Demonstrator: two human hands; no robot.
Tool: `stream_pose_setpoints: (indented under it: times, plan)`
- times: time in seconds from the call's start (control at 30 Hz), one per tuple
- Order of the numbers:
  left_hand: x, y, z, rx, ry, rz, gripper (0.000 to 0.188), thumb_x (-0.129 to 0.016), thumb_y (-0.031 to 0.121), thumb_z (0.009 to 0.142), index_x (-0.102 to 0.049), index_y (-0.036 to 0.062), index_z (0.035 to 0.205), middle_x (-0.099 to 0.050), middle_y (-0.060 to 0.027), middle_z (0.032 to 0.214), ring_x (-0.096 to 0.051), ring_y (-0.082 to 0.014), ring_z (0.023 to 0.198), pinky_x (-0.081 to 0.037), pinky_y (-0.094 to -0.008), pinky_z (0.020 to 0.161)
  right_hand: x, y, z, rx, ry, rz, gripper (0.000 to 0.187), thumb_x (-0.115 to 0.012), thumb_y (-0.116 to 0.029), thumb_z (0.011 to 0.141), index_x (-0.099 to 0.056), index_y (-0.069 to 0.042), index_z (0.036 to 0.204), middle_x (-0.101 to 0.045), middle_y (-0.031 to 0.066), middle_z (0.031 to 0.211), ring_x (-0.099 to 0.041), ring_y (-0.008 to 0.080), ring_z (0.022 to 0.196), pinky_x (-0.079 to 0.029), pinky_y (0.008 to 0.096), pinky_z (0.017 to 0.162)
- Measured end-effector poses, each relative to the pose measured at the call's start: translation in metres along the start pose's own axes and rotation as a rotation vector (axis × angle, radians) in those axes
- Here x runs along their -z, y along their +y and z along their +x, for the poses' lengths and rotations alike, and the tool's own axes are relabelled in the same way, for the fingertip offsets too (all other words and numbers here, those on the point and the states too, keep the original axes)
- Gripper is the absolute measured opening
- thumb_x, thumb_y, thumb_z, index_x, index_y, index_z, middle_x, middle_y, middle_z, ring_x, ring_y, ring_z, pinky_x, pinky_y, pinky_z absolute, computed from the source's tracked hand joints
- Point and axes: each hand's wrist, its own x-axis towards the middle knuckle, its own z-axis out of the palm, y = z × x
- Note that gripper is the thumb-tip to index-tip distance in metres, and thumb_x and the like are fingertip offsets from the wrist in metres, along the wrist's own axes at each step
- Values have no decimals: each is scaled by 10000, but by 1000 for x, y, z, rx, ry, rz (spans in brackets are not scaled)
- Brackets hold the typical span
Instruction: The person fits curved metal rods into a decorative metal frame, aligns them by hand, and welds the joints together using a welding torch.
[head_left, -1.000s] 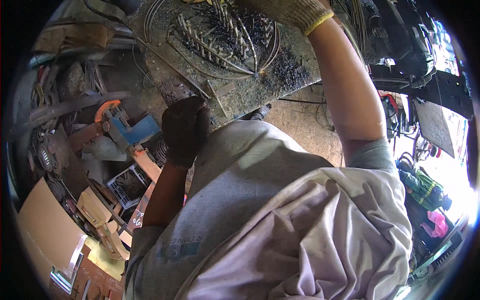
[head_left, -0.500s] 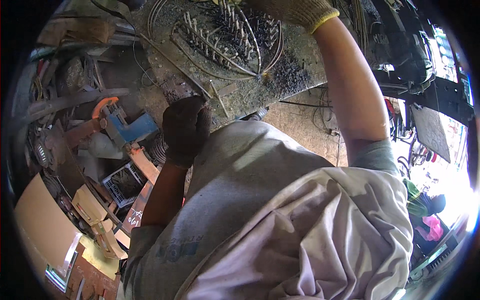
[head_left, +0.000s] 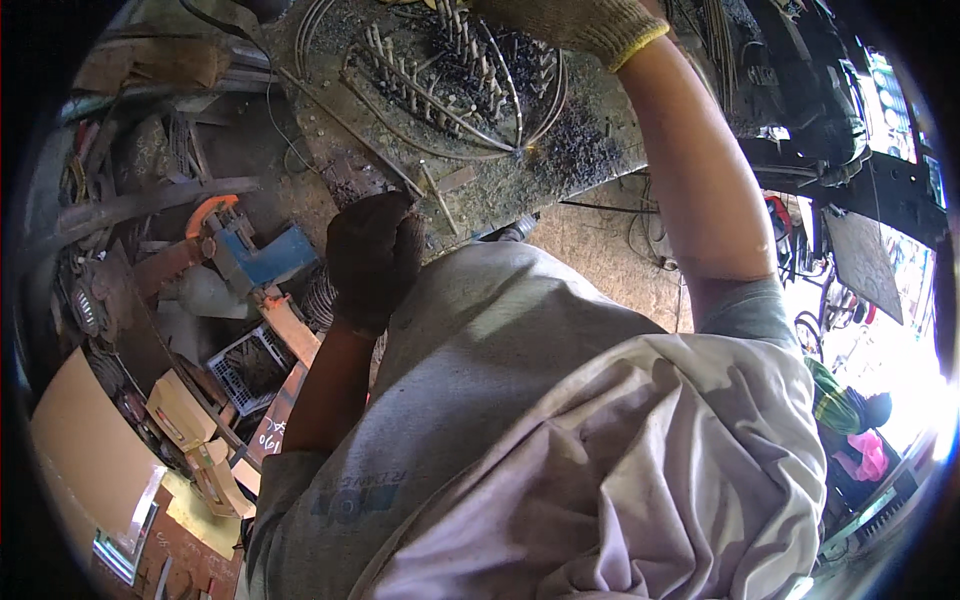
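My left hand (head_left: pixel 370 255), in a dark glove, is closed in a fist at the near edge of a dirty metal worktable (head_left: pixel 500 195). The end of a long thin rod (head_left: pixel 355 138) meets the fist; whatever lies inside it is hidden. My right hand (head_left: pixel 570 24), in a brown knit glove with a yellow cuff, reaches over the far part of the table. Its fingers are cut off by the upper picture edge. Below it lies a bent wire frame (head_left: pixel 470 130) around several upright metal pegs (head_left: pixel 425 95). A short loose rod (head_left: pixel 438 198) rests beside my left hand.
Dark metal bits (head_left: pixel 580 155) are heaped on the table's right part. To the left stand a blue and orange machine (head_left: pixel 265 255), a plastic crate (head_left: pixel 245 370) and cardboard boxes (head_left: pixel 180 410). A person in green (head_left: pixel 835 400) is at the far right.
My right hand and forearm have shifted slightly to the left over the pegs. My left fist stays at the table edge.
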Motion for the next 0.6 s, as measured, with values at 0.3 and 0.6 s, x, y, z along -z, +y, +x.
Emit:
stream_pose_setpoints:
  times: [0.3, 0.6]
  plan:
    - [1, 1, 8, -31, -4, -42, 153, -688, 27, 854, -673, 3, 1005, -722, -187, 965, -695, -381, 888, -550, -460, 792, 12, 5, 7, 10, 69, 32, 377, -663, -348, 904, -756, -49, 1115, -755, 191, 1074, -725, 335, 1006, -552, 437, 887]
    - [2, 0, 3, -6, -9, -32, 158, -698, 39, 852, -687, 10, 1007, -727, -182, 968, -698, -377, 896, -545, -454, 788, 16, -19, 10, -51, -24, -19, 365, -656, -329, 919, -751, -39, 1120, -753, 202, 1075, -726, 335, 999, -552, 435, 890]
